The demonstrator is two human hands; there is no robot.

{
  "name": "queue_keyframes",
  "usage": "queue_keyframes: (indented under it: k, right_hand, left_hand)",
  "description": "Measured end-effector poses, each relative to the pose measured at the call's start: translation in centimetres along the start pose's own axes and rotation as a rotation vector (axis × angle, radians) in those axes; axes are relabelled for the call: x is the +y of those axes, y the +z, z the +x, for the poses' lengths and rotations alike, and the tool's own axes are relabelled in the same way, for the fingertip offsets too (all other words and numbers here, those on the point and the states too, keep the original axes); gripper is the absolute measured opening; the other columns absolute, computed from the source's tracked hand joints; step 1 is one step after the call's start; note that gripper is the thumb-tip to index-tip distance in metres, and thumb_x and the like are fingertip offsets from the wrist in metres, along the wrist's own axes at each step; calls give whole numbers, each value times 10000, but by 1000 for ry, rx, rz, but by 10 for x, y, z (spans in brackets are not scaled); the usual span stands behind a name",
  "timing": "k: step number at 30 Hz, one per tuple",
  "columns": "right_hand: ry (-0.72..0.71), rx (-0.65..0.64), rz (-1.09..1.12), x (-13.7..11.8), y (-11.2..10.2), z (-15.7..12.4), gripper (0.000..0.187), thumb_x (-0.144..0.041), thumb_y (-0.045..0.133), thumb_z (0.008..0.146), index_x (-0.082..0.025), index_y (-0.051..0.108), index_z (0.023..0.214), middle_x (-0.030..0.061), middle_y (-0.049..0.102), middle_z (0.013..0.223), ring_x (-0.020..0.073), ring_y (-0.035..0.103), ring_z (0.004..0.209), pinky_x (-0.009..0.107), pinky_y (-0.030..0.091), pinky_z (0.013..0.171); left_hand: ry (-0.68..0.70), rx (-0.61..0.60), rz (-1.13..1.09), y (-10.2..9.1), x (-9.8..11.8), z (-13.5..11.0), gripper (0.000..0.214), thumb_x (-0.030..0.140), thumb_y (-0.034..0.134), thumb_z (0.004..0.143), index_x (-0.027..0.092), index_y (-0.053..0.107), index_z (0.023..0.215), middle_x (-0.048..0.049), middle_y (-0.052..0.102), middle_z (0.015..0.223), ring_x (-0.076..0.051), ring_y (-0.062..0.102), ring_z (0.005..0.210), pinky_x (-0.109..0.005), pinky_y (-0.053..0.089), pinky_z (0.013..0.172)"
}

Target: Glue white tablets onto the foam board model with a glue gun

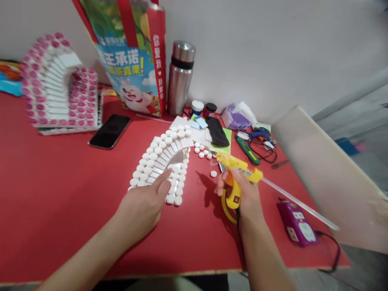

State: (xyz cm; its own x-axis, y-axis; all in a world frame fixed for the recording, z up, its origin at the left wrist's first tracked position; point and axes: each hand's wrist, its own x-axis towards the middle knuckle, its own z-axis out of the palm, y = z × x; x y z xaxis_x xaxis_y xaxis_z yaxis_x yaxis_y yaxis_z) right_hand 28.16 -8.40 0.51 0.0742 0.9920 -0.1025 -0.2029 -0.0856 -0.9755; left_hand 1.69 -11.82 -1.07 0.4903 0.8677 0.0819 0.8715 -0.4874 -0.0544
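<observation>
My right hand [247, 194] is closed round the handle of a yellow hot glue gun [239, 169], whose nozzle points left toward loose white discs [203, 152] on the red table [60, 182]. A clear glue stick [298, 202] juts out of the gun's back to the right. My left hand [145, 204] grips the near edge of a white curved staircase model [162, 163] lined with white discs, thumb on top. One single white disc [214, 173] lies between the model and the gun.
A second staircase model with pink discs [59, 83] stands at the back left, beside a black phone [109, 131]. Behind are a printed bag [133, 56], a steel flask [180, 76], small jars, a green cutter [247, 150], a blue tool with cables, and a purple power strip [297, 223] near the right edge.
</observation>
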Motion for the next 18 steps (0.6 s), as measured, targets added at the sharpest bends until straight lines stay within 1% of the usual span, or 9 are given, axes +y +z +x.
queue_keyframes:
  k: [4, 8, 10, 13, 16, 18]
  right_hand:
    - [31, -23, 45, 0, -7, 9, 283, -454, 710, 872, -209, 720, 731, 27, 655, 634, 170, 591, 473, 349, 559, 540]
    - [68, -1, 73, -1, -11, 13, 297, -469, 727, 843, -206, 700, 708, 22, 641, 623, 161, 563, 457, 345, 553, 525]
    - [74, -6, 64, 1, -11, 13, 305, -468, 717, 859, -201, 696, 713, 22, 641, 621, 157, 563, 460, 339, 554, 533]
    - [80, -27, 69, 8, -10, 14, 325, -476, 715, 873, -187, 699, 726, 19, 642, 614, 144, 567, 458, 320, 553, 543]
    - [85, -60, 86, 13, -10, 16, 352, -495, 735, 856, -171, 698, 723, 19, 645, 603, 135, 575, 452, 303, 547, 540]
    - [81, -68, 103, 15, -9, 17, 352, -493, 735, 853, -170, 692, 719, 19, 649, 602, 134, 576, 444, 298, 542, 529]
  left_hand:
    - [13, -124, 50, -6, 2, 16, 350, 69, 478, 829, 156, 662, 1113, -182, 479, 1568, -194, 670, 494, -328, 440, 399]
    - [1, -170, 60, -10, 5, 22, 380, 49, 454, 818, 137, 672, 1116, -205, 458, 1573, -226, 701, 531, -351, 487, 411]
    - [0, -176, 60, -10, 6, 22, 373, 51, 448, 823, 132, 680, 1104, -196, 453, 1575, -229, 704, 531, -361, 507, 417]
    - [-13, -158, 69, -7, 7, 21, 366, 44, 445, 831, 136, 685, 1092, -156, 438, 1589, -231, 711, 543, -371, 529, 428]
    - [-28, -120, 73, -7, 8, 19, 403, 25, 450, 828, 148, 679, 1137, -127, 418, 1606, -224, 714, 557, -367, 534, 431]
    - [-9, -103, 61, -10, 12, 18, 418, 25, 464, 822, 151, 670, 1163, -136, 412, 1610, -217, 711, 554, -360, 532, 432]
